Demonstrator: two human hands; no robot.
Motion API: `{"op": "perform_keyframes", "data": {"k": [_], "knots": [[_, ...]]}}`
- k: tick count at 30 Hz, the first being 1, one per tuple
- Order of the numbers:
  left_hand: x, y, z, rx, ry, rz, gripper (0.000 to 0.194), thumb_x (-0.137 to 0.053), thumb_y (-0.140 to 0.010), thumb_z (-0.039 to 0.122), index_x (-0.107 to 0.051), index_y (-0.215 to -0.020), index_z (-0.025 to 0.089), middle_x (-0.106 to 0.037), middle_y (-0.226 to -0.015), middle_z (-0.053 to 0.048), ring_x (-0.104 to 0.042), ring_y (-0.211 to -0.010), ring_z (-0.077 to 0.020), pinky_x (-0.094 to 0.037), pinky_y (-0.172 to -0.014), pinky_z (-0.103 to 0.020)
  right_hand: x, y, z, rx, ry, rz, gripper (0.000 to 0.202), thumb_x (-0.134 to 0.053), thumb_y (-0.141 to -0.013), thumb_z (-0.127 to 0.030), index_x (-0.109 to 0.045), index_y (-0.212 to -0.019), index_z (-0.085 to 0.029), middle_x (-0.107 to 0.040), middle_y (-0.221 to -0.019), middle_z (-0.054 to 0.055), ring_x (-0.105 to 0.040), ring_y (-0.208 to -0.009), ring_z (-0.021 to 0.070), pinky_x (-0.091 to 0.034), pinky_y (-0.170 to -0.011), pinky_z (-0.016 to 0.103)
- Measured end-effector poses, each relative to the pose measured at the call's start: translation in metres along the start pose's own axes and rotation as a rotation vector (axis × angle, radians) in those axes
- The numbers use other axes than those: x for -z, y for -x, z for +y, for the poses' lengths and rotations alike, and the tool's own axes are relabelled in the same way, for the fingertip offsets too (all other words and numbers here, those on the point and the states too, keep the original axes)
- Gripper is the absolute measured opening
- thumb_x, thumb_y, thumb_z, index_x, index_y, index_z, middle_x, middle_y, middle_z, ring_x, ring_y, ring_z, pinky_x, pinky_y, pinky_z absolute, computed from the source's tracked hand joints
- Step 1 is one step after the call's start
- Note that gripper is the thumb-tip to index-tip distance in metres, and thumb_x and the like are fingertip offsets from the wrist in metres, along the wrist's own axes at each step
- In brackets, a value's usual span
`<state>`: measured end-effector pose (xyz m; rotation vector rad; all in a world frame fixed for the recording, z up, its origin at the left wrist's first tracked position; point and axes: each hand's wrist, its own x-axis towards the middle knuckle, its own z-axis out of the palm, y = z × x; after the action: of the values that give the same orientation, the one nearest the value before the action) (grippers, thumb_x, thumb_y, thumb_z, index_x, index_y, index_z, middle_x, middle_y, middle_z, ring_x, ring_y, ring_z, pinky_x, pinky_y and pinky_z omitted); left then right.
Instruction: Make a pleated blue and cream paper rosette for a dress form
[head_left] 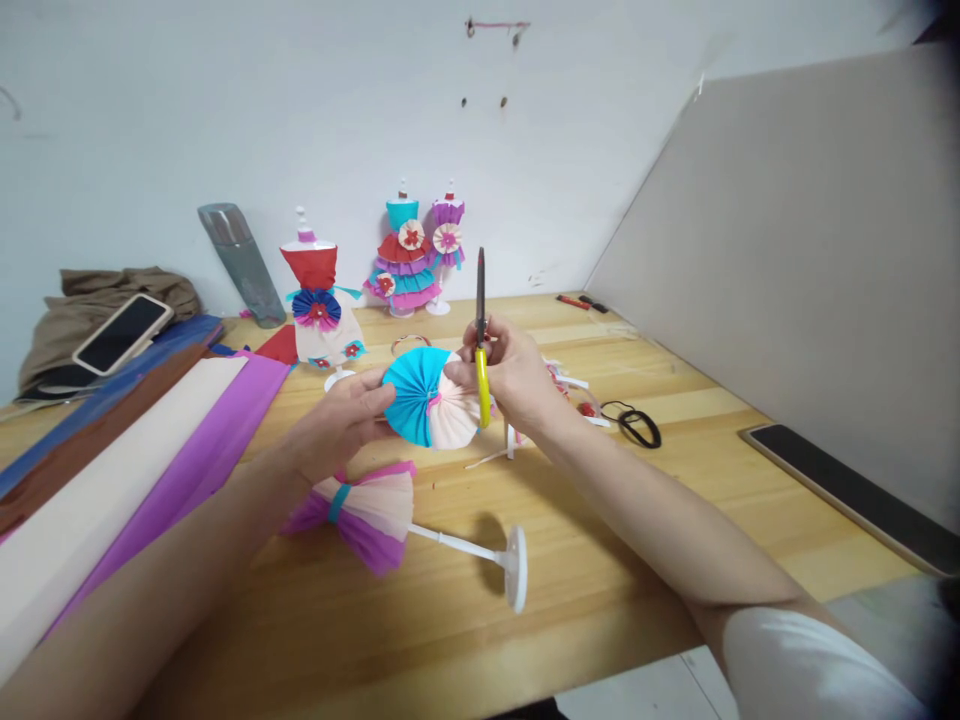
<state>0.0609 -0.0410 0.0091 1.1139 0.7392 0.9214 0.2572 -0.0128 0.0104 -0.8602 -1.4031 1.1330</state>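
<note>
A round pleated paper rosette, half turquoise and half pale pink, is held up above the table. My left hand grips its left edge between thumb and fingers. At its right side, my right hand pinches the pale half and also holds a pair of scissors with yellow handles, blades pointing up. Below the rosette, a small dress-form stand lies on its side, dressed in a pink and purple crepe paper dress with a turquoise waistband.
Crepe paper sheets lie at left, near a phone on brown cloth and a bottle. Dressed forms stand at the back. Paper scraps, a black hair tie and a long dark flat object lie at right.
</note>
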Motion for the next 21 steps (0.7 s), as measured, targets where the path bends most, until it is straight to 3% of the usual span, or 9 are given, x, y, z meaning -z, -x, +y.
{"op": "perform_keyframes", "data": {"k": [5, 8, 11, 15, 19, 21], "knots": [[0.002, 0.001, -0.003, 0.156, -0.017, -0.016, 0.030, -0.088, -0.058, 0.037, -0.075, -0.072, 0.014, -0.072, -0.069, -0.005, -0.066, -0.064, -0.0168, -0.055, -0.064, -0.027, -0.008, 0.004, -0.001, 0.028, 0.078, -0.158, 0.039, -0.079, -0.054, -0.022, -0.047, -0.077, -0.021, -0.047, -0.062, -0.009, -0.047, -0.056, 0.0088, -0.039, -0.055, 0.023], [-0.002, 0.002, -0.001, 0.189, -0.022, 0.075, 0.032, -0.091, -0.052, 0.034, -0.076, -0.071, 0.013, -0.072, -0.066, -0.005, -0.065, -0.060, -0.0149, -0.055, -0.062, -0.026, -0.006, 0.002, 0.000, 0.059, 0.092, -0.165, 0.040, -0.080, -0.055, -0.025, -0.050, -0.081, -0.021, -0.053, -0.066, -0.007, -0.054, -0.062, 0.0123, -0.044, -0.059, 0.026], [-0.003, 0.002, 0.004, 0.097, 0.023, 0.213, 0.036, -0.092, -0.050, 0.035, -0.077, -0.075, 0.015, -0.073, -0.069, -0.004, -0.065, -0.061, -0.0153, -0.057, -0.064, -0.027, -0.001, 0.000, -0.001, 0.104, 0.081, -0.081, 0.040, -0.079, -0.058, -0.028, -0.050, -0.085, -0.021, -0.061, -0.072, -0.004, -0.060, -0.067, 0.0156, -0.047, -0.062, 0.028], [-0.004, 0.004, 0.010, -0.032, 0.059, 0.325, 0.035, -0.091, -0.052, 0.034, -0.078, -0.078, 0.016, -0.075, -0.073, -0.005, -0.066, -0.064, -0.0160, -0.057, -0.065, -0.027, 0.003, 0.005, -0.009, 0.161, 0.104, -0.003, 0.038, -0.078, -0.061, -0.024, -0.050, -0.086, -0.022, -0.059, -0.067, -0.006, -0.057, -0.062, 0.0138, -0.045, -0.059, 0.027], [-0.003, 0.008, 0.016, -0.123, 0.099, 0.371, 0.037, -0.089, -0.056, 0.030, -0.078, -0.087, 0.014, -0.076, -0.083, -0.008, -0.069, -0.072, -0.0181, -0.057, -0.070, -0.028, 0.009, 0.016, -0.022, 0.133, 0.297, -0.153, 0.033, -0.075, -0.068, -0.028, -0.050, -0.089, -0.022, -0.051, -0.063, -0.006, -0.049, -0.055, 0.0128, -0.041, -0.052, 0.026], [-0.002, 0.010, 0.020, -0.171, 0.115, 0.399, 0.038, -0.088, -0.057, 0.030, -0.077, -0.089, 0.013, -0.077, -0.085, -0.009, -0.070, -0.076, -0.0194, -0.058, -0.074, -0.030, 0.014, 0.021, -0.030, 0.149, 0.449, -0.251, 0.030, -0.070, -0.074, -0.033, -0.052, -0.094, -0.021, -0.053, -0.067, -0.004, -0.048, -0.055, 0.0136, -0.039, -0.051, 0.027]]}}
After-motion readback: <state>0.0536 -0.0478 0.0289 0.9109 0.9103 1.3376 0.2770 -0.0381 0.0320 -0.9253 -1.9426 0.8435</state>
